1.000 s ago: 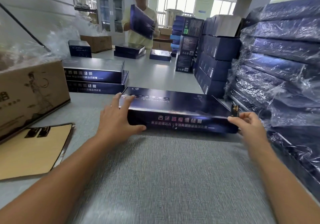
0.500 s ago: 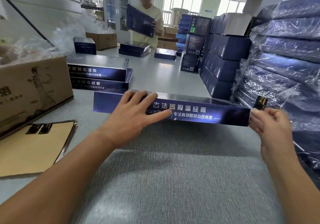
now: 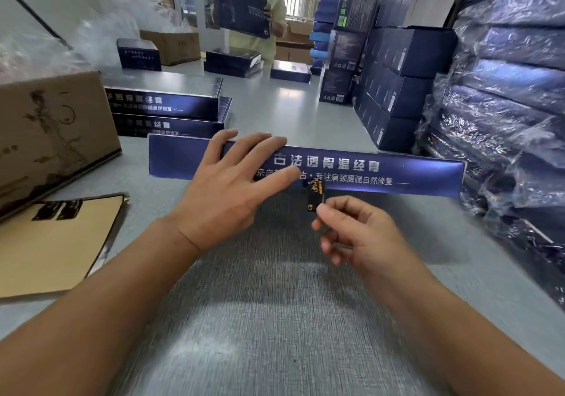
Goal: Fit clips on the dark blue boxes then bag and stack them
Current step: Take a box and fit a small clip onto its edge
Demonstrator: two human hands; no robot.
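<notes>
fingers of the left hand [image 3: 226, 187] are spread and laid straight against the front face of a long dark blue box [image 3: 351, 172], which is stood on its edge on the grey table [image 3: 275, 319] and is seen at about 12 o'clock from the hands. a small black clip with gold print [image 3: 315, 195] is pinched between thumb and forefinger of the right hand [image 3: 354, 230], and is held upright just at the lower edge of the box front, at 3 o'clock of the left fingertips. two more dark blue boxes [image 3: 165, 105] are stacked at 10 o'clock. bagged boxes in clear plastic [image 3: 504, 89] are piled at 2 o'clock. a brown carton [image 3: 52, 132] is set at 9 o'clock, with a tan card sheet [image 3: 52, 242] lying before it.
</notes>
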